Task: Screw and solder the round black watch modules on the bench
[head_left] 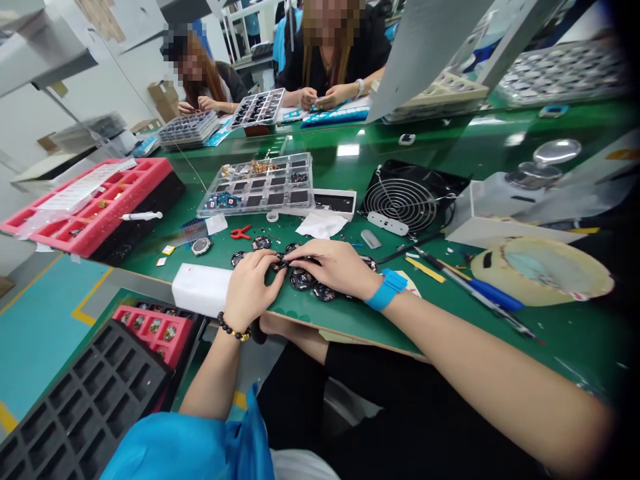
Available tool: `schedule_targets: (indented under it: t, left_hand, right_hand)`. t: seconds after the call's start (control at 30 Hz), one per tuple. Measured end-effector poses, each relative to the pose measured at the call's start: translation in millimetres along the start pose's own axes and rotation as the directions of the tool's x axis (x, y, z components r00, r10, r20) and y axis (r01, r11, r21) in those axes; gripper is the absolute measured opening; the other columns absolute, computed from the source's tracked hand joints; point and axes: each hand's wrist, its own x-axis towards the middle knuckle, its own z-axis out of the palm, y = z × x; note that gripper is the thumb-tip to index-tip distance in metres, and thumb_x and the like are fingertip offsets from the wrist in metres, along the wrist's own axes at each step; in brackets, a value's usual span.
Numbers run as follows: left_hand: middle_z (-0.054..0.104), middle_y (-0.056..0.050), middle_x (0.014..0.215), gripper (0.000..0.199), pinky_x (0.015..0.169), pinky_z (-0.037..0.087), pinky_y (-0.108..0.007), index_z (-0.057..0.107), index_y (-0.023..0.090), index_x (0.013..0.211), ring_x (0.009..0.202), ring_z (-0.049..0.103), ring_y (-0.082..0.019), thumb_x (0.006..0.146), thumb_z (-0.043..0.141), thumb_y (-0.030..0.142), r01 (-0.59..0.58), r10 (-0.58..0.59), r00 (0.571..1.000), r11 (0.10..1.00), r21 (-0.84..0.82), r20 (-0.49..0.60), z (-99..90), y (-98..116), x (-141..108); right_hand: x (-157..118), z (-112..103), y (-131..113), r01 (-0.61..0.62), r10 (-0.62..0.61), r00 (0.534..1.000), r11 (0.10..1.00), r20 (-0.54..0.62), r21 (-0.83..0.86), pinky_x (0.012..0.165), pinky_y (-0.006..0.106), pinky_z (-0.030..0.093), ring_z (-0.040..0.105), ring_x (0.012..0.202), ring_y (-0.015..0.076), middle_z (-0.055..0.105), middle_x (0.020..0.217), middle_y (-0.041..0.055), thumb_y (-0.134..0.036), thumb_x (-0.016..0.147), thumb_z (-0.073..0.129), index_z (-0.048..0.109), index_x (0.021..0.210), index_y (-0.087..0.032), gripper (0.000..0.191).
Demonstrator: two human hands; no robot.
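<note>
My left hand [253, 283] is closed in a pinch on a small round black part [280, 263] near the table's front edge. Meeting it from the right, my right hand [337, 265] has its thumb and fingertips pressed together on the same part, and they hide much of it. Several similar round black parts [301, 280] with metallic bits lie under and around my hands; another part [261, 243] lies just beyond my left fingers. Left of my left wrist, a white block [199, 289] rests at the table edge.
A fan [401, 199] stands behind my right hand. Beyond are a clear compartment tray [260, 183], red pliers [241, 233] and a pink foam tray [90, 200]. Pens [480, 297] and a round yellowish dish [543, 270] lie right. Black foam tray [85, 400] lower left. Two people sit opposite.
</note>
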Motion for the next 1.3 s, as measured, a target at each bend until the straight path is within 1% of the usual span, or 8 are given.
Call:
schedule_targets:
  t: [0.2,0.37,0.53,0.63,0.77,0.9,1.07,1.3]
  left_hand:
    - [0.070,-0.006,0.123,0.010,0.103,0.051,-0.045,0.062,0.023,0.108,0.116,0.063,-0.027,0.100,0.064,0.027,0.011,-0.011,1.000,1.000,0.003,0.011,-0.9,0.5,0.6]
    - [0.070,-0.006,0.124,0.009,0.102,0.052,-0.045,0.062,0.023,0.108,0.115,0.064,-0.026,0.100,0.064,0.027,-0.003,0.003,1.000,1.000,0.013,0.023,-1.1,0.7,0.5]
    - [0.070,-0.005,0.128,0.008,0.103,0.052,-0.045,0.064,0.024,0.108,0.118,0.065,-0.026,0.100,0.063,0.027,-0.013,0.013,1.000,1.000,0.010,0.008,-1.8,1.0,0.3]
    - [0.070,-0.004,0.132,0.010,0.104,0.052,-0.045,0.064,0.024,0.111,0.119,0.065,-0.026,0.101,0.062,0.025,-0.030,0.029,0.999,1.000,0.007,0.026,-2.7,1.3,0.7]
    - [0.069,-0.004,0.136,0.010,0.106,0.052,-0.046,0.066,0.024,0.110,0.121,0.064,-0.026,0.102,0.061,0.024,-0.047,0.046,0.998,0.999,0.014,0.043,-2.9,0.9,0.5]
    - [0.070,-0.005,0.136,0.009,0.106,0.052,-0.047,0.067,0.024,0.108,0.120,0.065,-0.025,0.102,0.061,0.026,-0.045,0.045,0.998,0.999,0.004,0.033,-2.4,-0.2,-0.2]
    - [0.070,-0.006,0.135,0.008,0.106,0.053,-0.047,0.068,0.024,0.106,0.120,0.066,-0.025,0.101,0.062,0.025,-0.047,0.047,0.999,0.999,-0.016,0.017,-1.1,-1.4,0.2]
    - [0.071,-0.006,0.134,0.009,0.105,0.053,-0.049,0.069,0.025,0.106,0.119,0.066,-0.026,0.101,0.061,0.026,-0.048,0.048,0.999,0.998,-0.030,0.017,-1.8,-1.3,1.5]
  right_hand:
    - [2.5,1.6,-4.0,-0.084,0.084,0.996,0.996,-0.023,-0.027,0.089,0.033,0.059,0.075,0.102,0.0228,0.080,0.111,0.0005,-0.022,0.099,0.072,0.080,0.111,-0.023,0.015]
    - [1.9,2.9,-4.8,-0.090,0.089,0.995,0.996,-0.043,-0.026,0.092,0.034,0.059,0.075,0.105,0.0226,0.079,0.113,-0.0016,-0.021,0.101,0.069,0.080,0.109,-0.023,0.014]
    - [2.6,4.6,-2.7,-0.103,0.102,0.994,0.994,-0.025,-0.037,0.097,0.036,0.058,0.074,0.107,0.0231,0.078,0.116,-0.0017,-0.023,0.103,0.066,0.080,0.110,-0.024,0.016]
    - [3.8,5.9,-0.9,-0.115,0.115,0.993,0.992,-0.010,-0.041,0.100,0.037,0.057,0.073,0.109,0.0240,0.078,0.117,-0.0009,-0.024,0.104,0.064,0.080,0.111,-0.024,0.017]
    - [4.8,7.0,-0.3,-0.130,0.130,0.991,0.991,-0.001,-0.039,0.100,0.037,0.056,0.073,0.109,0.0242,0.078,0.116,-0.0011,-0.026,0.104,0.064,0.080,0.110,-0.025,0.018]
    - [5.5,7.3,-1.5,-0.135,0.135,0.991,0.991,0.000,-0.019,0.098,0.036,0.057,0.073,0.109,0.0239,0.078,0.116,-0.0023,-0.025,0.105,0.063,0.080,0.110,-0.025,0.018]
    - [5.4,7.8,-2.3,-0.144,0.143,0.990,0.990,-0.007,-0.009,0.100,0.036,0.056,0.073,0.109,0.0237,0.078,0.116,-0.0003,-0.024,0.104,0.063,0.081,0.107,-0.024,0.018]
    - [4.1,8.2,-3.6,-0.104,0.104,0.994,0.995,-0.040,-0.002,0.100,0.036,0.056,0.073,0.110,0.0233,0.078,0.115,0.0007,-0.021,0.103,0.064,0.080,0.109,-0.023,0.017]
